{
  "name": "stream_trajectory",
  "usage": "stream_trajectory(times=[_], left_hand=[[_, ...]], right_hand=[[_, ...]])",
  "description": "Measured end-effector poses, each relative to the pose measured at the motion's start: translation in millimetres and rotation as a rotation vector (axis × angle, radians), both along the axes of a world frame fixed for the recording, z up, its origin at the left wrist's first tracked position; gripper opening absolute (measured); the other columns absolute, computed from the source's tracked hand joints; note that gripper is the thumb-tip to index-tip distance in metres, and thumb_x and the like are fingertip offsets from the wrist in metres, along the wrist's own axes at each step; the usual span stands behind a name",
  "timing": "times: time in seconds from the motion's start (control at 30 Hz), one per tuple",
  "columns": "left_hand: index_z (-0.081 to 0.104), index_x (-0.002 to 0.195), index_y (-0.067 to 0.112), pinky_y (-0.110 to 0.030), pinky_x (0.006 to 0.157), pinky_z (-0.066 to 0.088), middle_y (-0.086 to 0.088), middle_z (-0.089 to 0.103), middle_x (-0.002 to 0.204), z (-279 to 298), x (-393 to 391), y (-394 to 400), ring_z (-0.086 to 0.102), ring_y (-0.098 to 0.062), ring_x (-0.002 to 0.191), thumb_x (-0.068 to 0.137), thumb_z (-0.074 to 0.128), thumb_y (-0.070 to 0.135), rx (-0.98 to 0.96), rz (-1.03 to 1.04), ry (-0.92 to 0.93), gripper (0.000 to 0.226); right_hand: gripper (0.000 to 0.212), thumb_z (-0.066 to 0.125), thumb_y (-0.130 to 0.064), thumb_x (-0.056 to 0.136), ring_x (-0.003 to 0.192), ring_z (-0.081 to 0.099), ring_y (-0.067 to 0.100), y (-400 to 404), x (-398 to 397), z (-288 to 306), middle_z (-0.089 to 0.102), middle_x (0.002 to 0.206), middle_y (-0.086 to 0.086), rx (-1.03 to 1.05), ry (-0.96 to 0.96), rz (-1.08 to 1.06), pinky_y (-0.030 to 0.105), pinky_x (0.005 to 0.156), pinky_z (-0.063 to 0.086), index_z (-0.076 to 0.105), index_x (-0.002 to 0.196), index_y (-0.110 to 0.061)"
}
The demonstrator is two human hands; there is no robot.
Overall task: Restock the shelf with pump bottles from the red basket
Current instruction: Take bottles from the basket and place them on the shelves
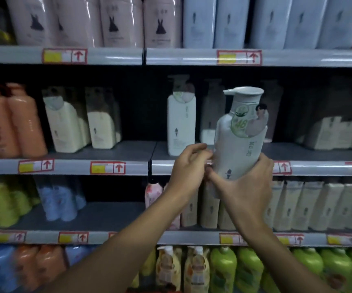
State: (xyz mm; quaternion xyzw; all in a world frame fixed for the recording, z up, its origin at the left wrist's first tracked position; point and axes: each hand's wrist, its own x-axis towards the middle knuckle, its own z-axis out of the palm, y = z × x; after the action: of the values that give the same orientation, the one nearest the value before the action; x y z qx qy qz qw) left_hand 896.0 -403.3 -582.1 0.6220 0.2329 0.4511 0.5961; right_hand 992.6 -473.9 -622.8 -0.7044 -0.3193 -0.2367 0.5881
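The right hand [248, 187] grips the base of the upright white pump bottle [239, 134], fingers curled round it, left hand [189, 166] pinching its side, just before the middle shelf [319, 151].

Top tier: pink packs [116, 22] with a black rabbit print on the left, pale blue packs [230, 22] on the right, all in shiny wrap. Below, far left: orange bottles [12, 121], then cream bottles [65, 125] in clear boxes. Far right of that tier: beige boxed bottles [340, 132], dim and blurred. Next tier down: yellow-green bottles [3, 201] on the left, light blue bottles [60, 199] beside them, a pink floral bottle [153, 193] near the middle, and a row of beige bottles [319, 206] to the right. Bottom tier: green bottles [245, 269] on the right, yellow pump bottles with printed labels [196, 269] just left of them. Red-framed price tags [64, 56] with yellow blocks and red up-arrows sit along the rail edges; print unreadable.
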Motion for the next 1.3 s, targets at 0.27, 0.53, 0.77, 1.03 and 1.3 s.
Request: stream_trajectory(times=[0.27,0.53,0.77,1.03,1.3], left_hand=[[0.067,0.120,0.021,-0.045,0.080,0.062,-0.003,0.078,0.093,22.8,31.0,42.1,0.075,-0.023,0.089,0.098,0.061,0.020,0.031,-0.037,-0.013,0.023],[0.068,0.112,0.024,-0.053,0.082,0.059,-0.009,0.077,0.098,17.4,45.3,74.5,0.076,-0.027,0.086,0.098,0.060,0.015,0.041,-0.109,0.067,0.019],[0.065,0.118,0.021,-0.052,0.084,0.060,-0.010,0.072,0.107,12.9,42.6,89.1,0.073,-0.036,0.096,0.097,0.063,0.014,0.065,-0.132,0.102,0.022],[0.061,0.114,0.038,-0.044,0.082,0.062,0.007,0.066,0.116,17.1,30.3,83.7,0.073,-0.022,0.094,0.097,0.064,0.021,0.204,-0.153,0.149,0.025],[0.059,0.120,0.033,-0.042,0.081,0.062,0.004,0.066,0.118,21.1,17.2,76.3,0.073,-0.023,0.096,0.098,0.061,0.026,0.180,-0.111,0.161,0.023]], right_hand=[[0.108,0.093,-0.060,0.057,0.121,0.056,0.030,69.8,58.5,46.5,0.050,0.125,0.008,0.147,0.036,0.049,0.042,0.095,0.051,0.043,0.136,-0.006],[0.097,0.093,-0.051,0.059,0.114,0.059,0.035,119.8,77.7,48.2,0.035,0.118,-0.003,0.034,0.079,0.131,0.046,0.088,0.055,0.035,0.127,-0.014],[0.092,0.094,-0.048,0.063,0.108,0.059,0.036,142.0,87.7,50.6,0.041,0.126,0.008,-0.111,0.076,0.156,0.040,0.078,0.051,0.035,0.123,-0.010],[0.096,0.097,-0.045,0.062,0.109,0.057,0.031,150.9,97.6,55.2,0.038,0.128,0.008,-0.161,0.188,0.240,0.046,0.087,0.056,0.033,0.125,-0.010],[0.109,0.088,-0.060,0.067,0.131,0.036,0.034,140.5,83.9,41.5,0.037,0.141,0.014,-0.137,0.136,0.121,0.046,0.105,0.041,0.031,0.144,-0.008]])
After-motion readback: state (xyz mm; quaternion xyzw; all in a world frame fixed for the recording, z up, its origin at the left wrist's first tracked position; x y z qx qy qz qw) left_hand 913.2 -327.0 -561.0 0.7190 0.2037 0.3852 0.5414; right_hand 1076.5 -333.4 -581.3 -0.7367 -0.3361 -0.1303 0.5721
